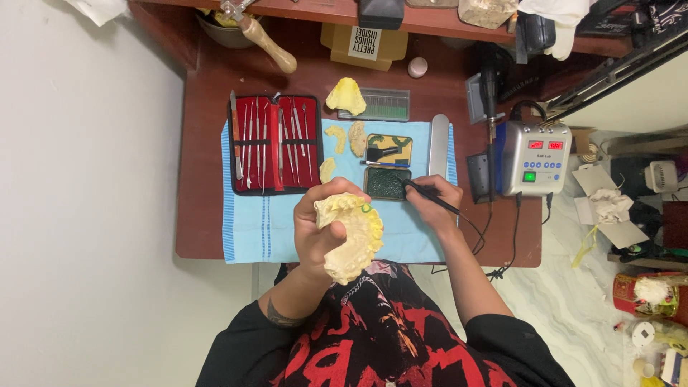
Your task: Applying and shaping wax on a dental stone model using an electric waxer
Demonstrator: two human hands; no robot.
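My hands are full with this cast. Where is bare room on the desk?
Free: the blue mat below the tool case, beside the left hand; bare desk left of the case. Crowded: the wax tins, small casts, right hand and control box.

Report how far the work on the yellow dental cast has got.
Done: a green dab sits on the dental cast held in the left hand. In hand: the right hand dips a corded pen tool into the green tin. Left: four other casts lie untouched.
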